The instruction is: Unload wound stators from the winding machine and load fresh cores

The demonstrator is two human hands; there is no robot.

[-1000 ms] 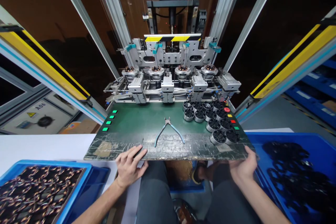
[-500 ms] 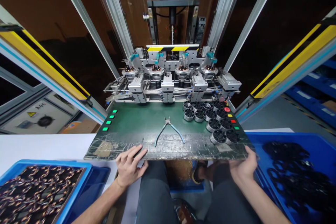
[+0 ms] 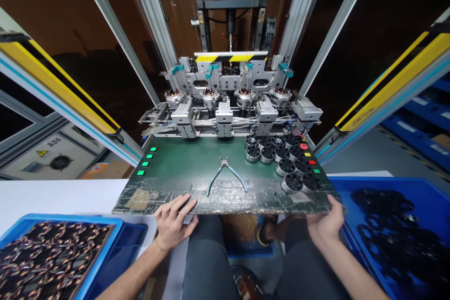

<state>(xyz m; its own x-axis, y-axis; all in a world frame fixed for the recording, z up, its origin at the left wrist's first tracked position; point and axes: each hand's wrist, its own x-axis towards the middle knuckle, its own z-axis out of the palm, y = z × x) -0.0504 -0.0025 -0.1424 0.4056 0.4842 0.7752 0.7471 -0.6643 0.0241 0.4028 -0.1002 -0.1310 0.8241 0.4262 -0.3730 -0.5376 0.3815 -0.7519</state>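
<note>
My left hand (image 3: 176,221) lies with spread fingers over the front edge of the green work board (image 3: 183,164), holding nothing. At the right front corner, my right hand (image 3: 326,225) grips the board's edge, thumb on top and fingers mostly hidden below. Between the hands, pliers with light-blue handles (image 3: 234,177) lie with handles apart, touched by neither hand. Several silver rings with black inserts (image 3: 291,183) are grouped on the board's right side, close to my right hand. Behind the board, copper-wound parts (image 3: 245,93) sit in the machine's holders (image 3: 225,111).
Green buttons (image 3: 145,164) line the board's left side; a red button (image 3: 303,146) is at the right. A blue tray (image 3: 117,234) with copper-wound parts stands left, and a blue bin (image 3: 341,187) with black parts right. Yellow guard posts (image 3: 77,86) flank the machine.
The machine's striped bar and the plate with teal clamps have moved up, away from the holders. Both my hands, the pliers and the rings stay where they were.
</note>
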